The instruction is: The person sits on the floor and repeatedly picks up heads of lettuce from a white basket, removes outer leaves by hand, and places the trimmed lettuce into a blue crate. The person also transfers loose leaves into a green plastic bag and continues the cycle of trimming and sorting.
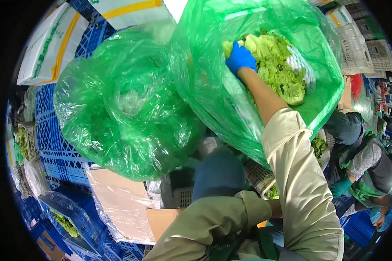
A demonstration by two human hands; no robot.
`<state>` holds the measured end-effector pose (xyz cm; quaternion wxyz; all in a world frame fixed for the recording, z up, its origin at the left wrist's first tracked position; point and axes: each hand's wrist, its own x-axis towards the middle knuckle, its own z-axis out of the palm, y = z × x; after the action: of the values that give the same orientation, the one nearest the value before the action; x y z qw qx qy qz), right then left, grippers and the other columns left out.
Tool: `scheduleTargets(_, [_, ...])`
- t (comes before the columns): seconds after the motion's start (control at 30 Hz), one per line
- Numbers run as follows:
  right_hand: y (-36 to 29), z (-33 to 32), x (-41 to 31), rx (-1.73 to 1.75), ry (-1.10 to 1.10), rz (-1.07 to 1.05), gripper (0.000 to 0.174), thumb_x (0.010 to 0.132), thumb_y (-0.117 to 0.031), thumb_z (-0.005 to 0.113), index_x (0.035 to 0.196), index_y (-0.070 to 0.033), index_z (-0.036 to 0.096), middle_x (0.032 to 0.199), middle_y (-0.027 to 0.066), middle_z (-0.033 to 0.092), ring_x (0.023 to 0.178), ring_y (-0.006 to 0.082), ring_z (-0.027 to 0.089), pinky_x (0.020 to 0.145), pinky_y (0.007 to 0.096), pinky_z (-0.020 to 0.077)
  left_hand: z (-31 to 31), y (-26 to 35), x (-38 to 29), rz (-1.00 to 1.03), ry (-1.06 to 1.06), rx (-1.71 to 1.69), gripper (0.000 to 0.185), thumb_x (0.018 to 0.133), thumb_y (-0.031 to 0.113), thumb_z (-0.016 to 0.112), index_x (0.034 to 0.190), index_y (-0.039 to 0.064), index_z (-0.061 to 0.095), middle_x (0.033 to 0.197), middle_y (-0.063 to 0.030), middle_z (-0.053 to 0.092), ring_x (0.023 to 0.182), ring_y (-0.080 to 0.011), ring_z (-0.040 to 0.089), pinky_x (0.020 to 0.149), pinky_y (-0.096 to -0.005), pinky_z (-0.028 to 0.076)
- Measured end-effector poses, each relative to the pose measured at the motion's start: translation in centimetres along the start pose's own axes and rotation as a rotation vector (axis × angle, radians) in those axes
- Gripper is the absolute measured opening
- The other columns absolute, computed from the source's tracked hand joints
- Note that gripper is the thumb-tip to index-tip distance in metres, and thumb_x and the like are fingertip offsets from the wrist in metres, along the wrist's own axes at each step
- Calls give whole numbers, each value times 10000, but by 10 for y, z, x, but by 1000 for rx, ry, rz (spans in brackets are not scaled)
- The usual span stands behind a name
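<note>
My right hand (241,59), in a blue glove, reaches into an open green plastic bag (202,75). It rests against the left side of a heap of green leafy lettuce (274,65); whether its fingers grip a leaf is not clear. White netted material (300,68) lies at the heap's right side, inside the bag. My left forearm passes beneath the right sleeve, and my left hand is out of view. Another crumpled green plastic bag (127,104) bulges to the left of the open one.
White boxes with yellow tape (52,45) stand at the upper left on blue plastic pallets (52,130). A cardboard sheet (117,199) lies lower left. Crates with greens, such as a plastic crate (256,174), are close by. A co-worker with a green glove (342,186) is at the right.
</note>
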<state>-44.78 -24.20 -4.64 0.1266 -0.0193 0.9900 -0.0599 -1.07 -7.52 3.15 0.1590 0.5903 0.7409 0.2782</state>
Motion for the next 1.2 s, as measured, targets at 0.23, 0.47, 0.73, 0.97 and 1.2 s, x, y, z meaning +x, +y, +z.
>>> scheduleTargets(0.23, [37,-31,1,344,141,35,872,826,-534,760,1450,-22,429,1330,232,620,1165,387,639,991,484,505,6,-8,26,-66,54,94,181,913,243,578,912,152,735,860,-87,729,818,-292,689,807,-497,462])
scheduleTargets(0.47, [147,-171,-118,1820,-399,-105,530,1013,-324,604,1463,-77,473,1455,92,557,1307,244,564,1080,406,493,-10,-36,45,-148,165,377,192,916,202,577,824,146,736,803,-87,718,760,-288,680,721,-488,468])
scheduleTargets(0.73, [334,-189,-377,1572,-30,-682,357,1054,-143,515,1405,-76,515,1415,89,589,1273,238,586,1096,413,476,-56,-35,45,-91,256,-41,771,805,400,743,1450,50,504,1453,-220,502,1293,-405,510,1072,-488,435])
scheduleTargets(0.97, [382,-155,-566,2337,-220,364,488,1027,-352,600,1416,-65,528,1283,76,679,1116,215,684,961,384,574,-71,-8,64,209,682,-188,1302,654,251,921,1609,3,72,1648,-282,116,1524,-446,165,1241,-462,208])
scheduleTargets(1.2, [382,-112,-635,2121,-195,274,759,989,-646,504,1418,-21,494,1231,154,685,958,265,732,840,410,618,-28,41,53,9,295,-987,733,893,148,759,1524,55,398,1501,-130,480,1374,-268,466,1163,-411,364])
